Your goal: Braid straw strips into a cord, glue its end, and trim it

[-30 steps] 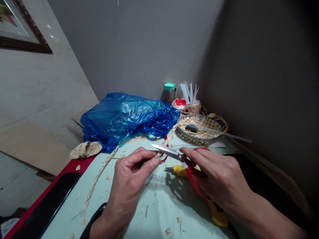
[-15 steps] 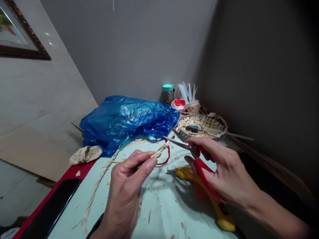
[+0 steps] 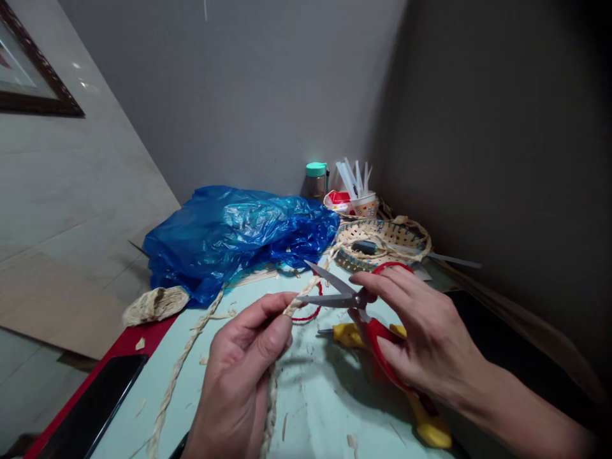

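My left hand [image 3: 253, 357] pinches a pale braided cord [image 3: 271, 408] between thumb and fingers; one stretch slants up past the fingertips, another hangs below the hand. My right hand [image 3: 421, 325] is closed round the red handles of a pair of scissors [image 3: 335, 298]. Their blades are spread, with the lower blade's tip at the braid just above my left fingertips. Behind the braid lies a loop of red cord [image 3: 319, 299]. Beneath my right hand rests a yellow tool with a metal tip [image 3: 347, 335], possibly a hot glue gun, partly hidden.
A blue plastic bag [image 3: 239, 229] lies at the back. Right of it stand a jar with a teal lid [image 3: 316, 169], a paper cup of white sticks [image 3: 366, 205] and a woven basket [image 3: 344, 258]. On the left are a fibre bundle [image 3: 155, 305] and a black phone [image 3: 93, 408]. Scraps litter the tabletop.
The scissors have come down and left, bringing their spread blades to the braid. My left hand keeps its pinch and has shifted slightly left and down in view.
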{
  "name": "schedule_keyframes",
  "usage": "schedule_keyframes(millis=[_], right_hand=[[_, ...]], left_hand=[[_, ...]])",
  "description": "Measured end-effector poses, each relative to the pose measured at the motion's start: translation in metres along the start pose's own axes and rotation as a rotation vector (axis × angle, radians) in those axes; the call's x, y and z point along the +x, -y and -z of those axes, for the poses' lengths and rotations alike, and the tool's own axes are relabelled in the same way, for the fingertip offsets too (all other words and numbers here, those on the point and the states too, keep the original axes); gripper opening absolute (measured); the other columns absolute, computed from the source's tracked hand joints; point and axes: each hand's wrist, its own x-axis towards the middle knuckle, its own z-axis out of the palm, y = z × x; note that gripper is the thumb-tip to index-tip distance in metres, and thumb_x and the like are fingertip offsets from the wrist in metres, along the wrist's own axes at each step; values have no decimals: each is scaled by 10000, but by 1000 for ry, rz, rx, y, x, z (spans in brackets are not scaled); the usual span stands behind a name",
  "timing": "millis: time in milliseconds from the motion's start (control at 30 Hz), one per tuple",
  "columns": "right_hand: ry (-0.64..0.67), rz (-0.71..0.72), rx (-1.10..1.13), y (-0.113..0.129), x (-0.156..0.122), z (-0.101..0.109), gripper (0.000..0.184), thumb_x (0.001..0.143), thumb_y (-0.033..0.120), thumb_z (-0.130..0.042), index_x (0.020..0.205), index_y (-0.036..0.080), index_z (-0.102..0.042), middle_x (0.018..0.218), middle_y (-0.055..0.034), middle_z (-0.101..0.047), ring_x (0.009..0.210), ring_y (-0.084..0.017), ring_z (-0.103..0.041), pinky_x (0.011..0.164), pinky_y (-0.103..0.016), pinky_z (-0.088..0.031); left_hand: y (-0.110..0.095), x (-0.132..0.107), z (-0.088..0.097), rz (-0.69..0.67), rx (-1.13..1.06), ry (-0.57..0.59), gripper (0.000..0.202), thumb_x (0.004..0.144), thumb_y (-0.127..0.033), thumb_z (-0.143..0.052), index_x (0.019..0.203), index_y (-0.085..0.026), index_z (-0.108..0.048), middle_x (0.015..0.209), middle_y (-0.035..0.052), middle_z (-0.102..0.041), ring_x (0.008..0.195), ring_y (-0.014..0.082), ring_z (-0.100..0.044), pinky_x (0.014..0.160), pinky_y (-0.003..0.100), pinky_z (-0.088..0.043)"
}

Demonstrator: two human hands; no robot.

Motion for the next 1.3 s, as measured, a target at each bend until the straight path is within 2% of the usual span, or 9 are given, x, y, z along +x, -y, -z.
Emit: schedule_keyframes(millis=[100, 200, 300, 467, 667, 833, 1067, 1300], right_hand=[[11, 6, -8, 0, 0, 0, 447, 720, 90, -514, 1163, 152, -528, 903, -90, -600, 788, -230, -542, 664, -360, -492], [11, 9, -11, 0, 0, 1, 459, 711, 83, -509, 1164, 155, -530, 908, -94, -603, 789, -234, -538, 668, -365, -490], [-11, 18, -13, 0, -1, 1, 483, 698, 78, -512, 1176, 146, -529, 909, -99, -602, 787, -234, -535, 667, -367, -489], [-24, 34, -18, 1, 1, 0, 443, 710, 84, -519, 1150, 129, -539, 901, -96, -597, 780, -230, -526, 659, -365, -479], [-6, 41, -26, 3, 0, 2, 438, 689, 77, -530, 1122, 137, -551, 875, -86, -590, 761, -226, -503, 635, -356, -460], [-1, 90, -73, 5, 0, 3, 421, 702, 100, -554, 1123, 114, -566, 837, -93, -584, 734, -230, -483, 607, -361, -460], [-41, 145, -162, 4, 0, 4, 362, 762, 116, -537, 1121, 116, -583, 832, -103, -642, 710, -226, -557, 600, -339, -482], [-59, 151, -192, 5, -1, 3, 231, 866, 108, -529, 1073, 107, -631, 739, -60, -654, 609, -169, -581, 527, -279, -456]], left_hand=[[0, -4, -1, 91, -50, 48, 139, 735, -226, -768, 872, -221, -788, 714, 18, -649, 576, 74, -469, 548, 171, -412], [2, -6, -1, 89, -69, 60, 138, 725, -238, -772, 861, -220, -790, 651, 7, -600, 534, 70, -401, 508, 181, -359], [2, -4, 1, 88, -51, 50, 147, 739, -278, -775, 868, -210, -787, 568, -22, -487, 518, 67, -337, 494, 181, -315], [3, 0, 3, 110, -22, 93, 115, 802, -254, -720, 863, -166, -762, 558, -38, -411, 522, 60, -278, 495, 176, -276], [3, -2, 0, 135, -19, 154, 121, 845, -245, -661, 913, -178, -737, 594, -4, -538, 552, 71, -389, 548, 175, -328], [2, -2, -2, 141, -4, 177, 102, 818, -233, -690, 889, -177, -739, 582, -15, -525, 533, 62, -359, 534, 159, -321], [4, 0, 0, 108, 50, 160, 93, 823, -215, -690, 867, -160, -752, 608, -7, -534, 539, 65, -359, 531, 151, -349], [6, 2, -1, 100, 81, 160, 89, 847, -209, -663, 831, -160, -736, 609, -18, -526, 544, 59, -356, 542, 138, -352]])
